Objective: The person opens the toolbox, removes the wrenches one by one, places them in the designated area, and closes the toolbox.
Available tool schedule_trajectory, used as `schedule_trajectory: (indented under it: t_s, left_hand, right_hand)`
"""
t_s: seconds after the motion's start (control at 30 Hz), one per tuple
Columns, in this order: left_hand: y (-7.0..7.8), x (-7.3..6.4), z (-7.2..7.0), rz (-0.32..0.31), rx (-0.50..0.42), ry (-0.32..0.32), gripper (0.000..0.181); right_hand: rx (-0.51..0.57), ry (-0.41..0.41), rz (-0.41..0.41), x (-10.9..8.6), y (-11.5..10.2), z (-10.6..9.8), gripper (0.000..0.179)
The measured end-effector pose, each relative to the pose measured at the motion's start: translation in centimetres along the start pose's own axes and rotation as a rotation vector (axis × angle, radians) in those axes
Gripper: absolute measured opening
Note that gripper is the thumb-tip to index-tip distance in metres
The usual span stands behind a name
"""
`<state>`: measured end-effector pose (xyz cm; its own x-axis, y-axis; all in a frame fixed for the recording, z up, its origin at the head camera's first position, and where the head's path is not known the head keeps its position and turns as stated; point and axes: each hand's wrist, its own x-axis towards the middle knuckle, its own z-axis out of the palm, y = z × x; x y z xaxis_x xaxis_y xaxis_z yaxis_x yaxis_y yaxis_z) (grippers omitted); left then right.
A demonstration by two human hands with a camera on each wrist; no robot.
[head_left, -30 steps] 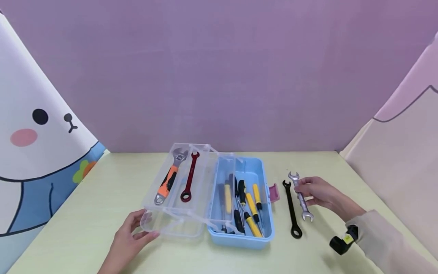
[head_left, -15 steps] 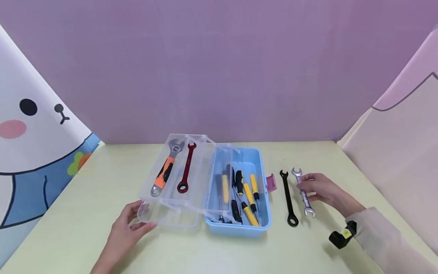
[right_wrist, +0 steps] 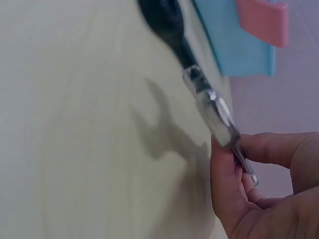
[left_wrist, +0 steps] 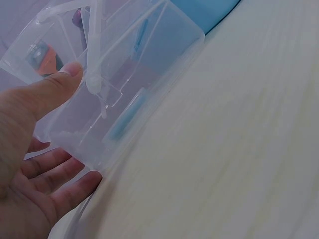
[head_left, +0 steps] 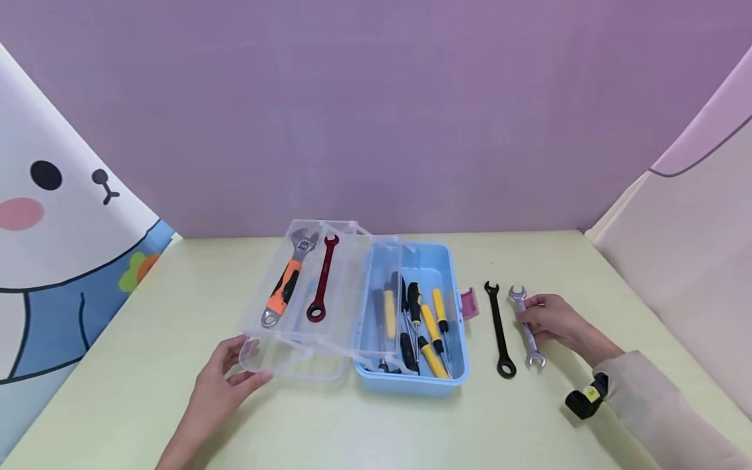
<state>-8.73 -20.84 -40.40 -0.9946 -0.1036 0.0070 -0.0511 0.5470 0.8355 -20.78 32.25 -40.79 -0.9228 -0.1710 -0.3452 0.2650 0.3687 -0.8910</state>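
Note:
My right hand [head_left: 561, 323] pinches a silver double open-ended wrench [head_left: 531, 339] at mid-shaft; the right wrist view has the wrench [right_wrist: 219, 117] between thumb and fingers, its shadow on the table. Just left of it lies a black combination wrench [head_left: 501, 336]. At the left, my left hand [head_left: 220, 391] holds the near-left corner of a toolbox's clear plastic lid [head_left: 320, 371], thumb and fingers on either side. Above that lid, a clear tray carries an orange-handled adjustable wrench [head_left: 283, 287] and a red combination wrench [head_left: 322, 284]. The blue toolbox [head_left: 405, 385] stands open beside them.
Several yellow- and black-handled screwdrivers [head_left: 433, 359] lie inside the toolbox, some seen through clear plastic. A pink latch [head_left: 469, 303] sticks out from its right side. Behind the pale table [head_left: 364, 431] rises a purple backdrop [head_left: 376, 117].
My right hand has shifted the silver wrench slightly right, farther from the black wrench. The left hand stays at the lid's corner. The head view has tilted a little.

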Motion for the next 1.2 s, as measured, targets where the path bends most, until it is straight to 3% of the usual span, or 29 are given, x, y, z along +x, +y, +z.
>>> schedule_trajectory:
  t_s: [0.2,0.83,1.2]
  left_hand:
    - [-0.14,-0.07,-0.1,-0.002,0.007,0.009,0.08]
    - [-0.08,0.1,-0.04,0.007,-0.016,0.002,0.08]
    - [0.07,0.24,0.06,0.012,-0.016,0.0,0.081]
  right_hand:
    - [-0.054,0.028,0.028,0.16,0.4,-0.17,0.036]
    - [-0.194,0.131,0.068,0.56,0.08,0.16,0.023]
    - [-0.372,0.156,0.109,0.34,-0.5,-0.11,0.021]
